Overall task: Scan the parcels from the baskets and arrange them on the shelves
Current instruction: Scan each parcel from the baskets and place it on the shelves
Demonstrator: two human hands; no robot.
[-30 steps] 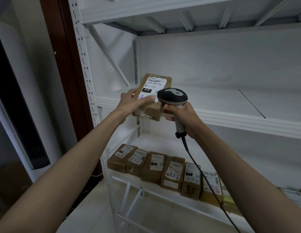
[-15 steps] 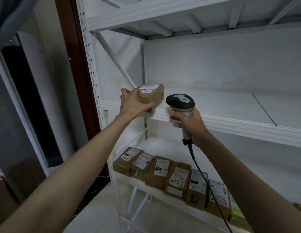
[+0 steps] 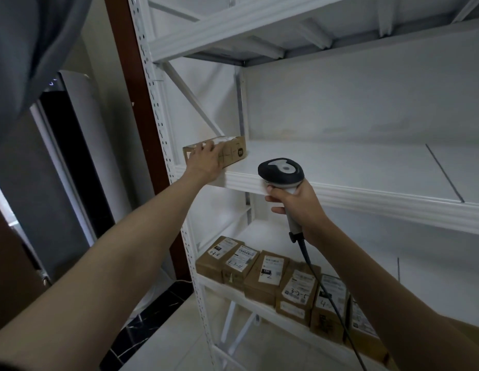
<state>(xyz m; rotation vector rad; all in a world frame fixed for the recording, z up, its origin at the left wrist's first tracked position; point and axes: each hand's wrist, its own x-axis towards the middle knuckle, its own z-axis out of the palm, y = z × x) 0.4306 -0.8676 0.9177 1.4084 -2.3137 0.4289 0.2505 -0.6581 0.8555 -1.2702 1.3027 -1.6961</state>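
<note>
Resting on the upper shelf [image 3: 340,167] at its left end, cardboard parcel [image 3: 233,152] under flat left hand [image 3: 206,163] fingers; right hand [image 3: 297,204] wrapped around scanner [image 3: 282,172] handle.

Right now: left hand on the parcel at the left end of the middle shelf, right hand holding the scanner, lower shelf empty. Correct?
Not quite. The lower shelf is not empty: the head view shows a row of labelled parcels along it. The rest holds: the left hand rests on the parcel at the middle shelf's left end, and the right hand holds the scanner.
</note>
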